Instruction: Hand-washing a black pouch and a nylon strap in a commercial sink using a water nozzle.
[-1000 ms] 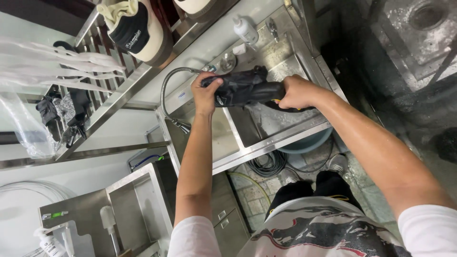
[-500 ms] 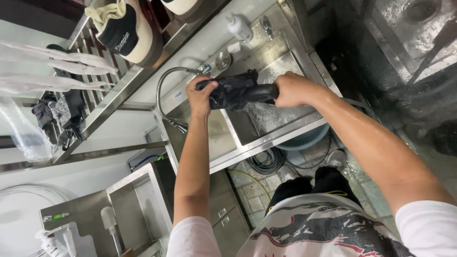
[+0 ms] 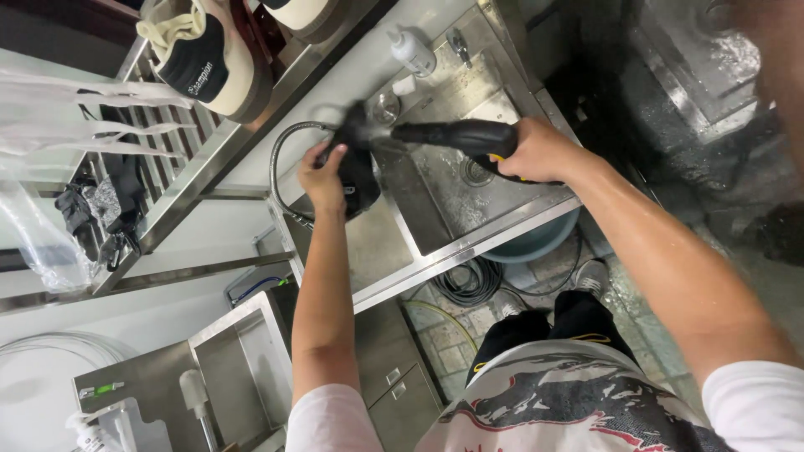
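Observation:
My left hand (image 3: 322, 177) grips a black shoe (image 3: 358, 172) and holds it above the left part of a steel sink (image 3: 477, 234). My right hand (image 3: 540, 151) is closed on the handle of a black spray gun (image 3: 456, 136). The gun's nozzle points left at the shoe, and a fine spray shows where they meet. A grey hose (image 3: 280, 180) curves behind the shoe.
A steel rack (image 3: 176, 209) at upper left carries a cream and black sneaker (image 3: 205, 63) and part of another shoe (image 3: 306, 15). A white bottle (image 3: 413, 52) stands behind the sink. A coiled cable (image 3: 469, 285) and a blue-grey tub (image 3: 532, 247) lie under it. Steel cabinets (image 3: 243, 368) stand lower left.
My hands have drawn apart: the shoe has moved left in my left hand and the spray gun now stretches out from my right hand, spraying at it.

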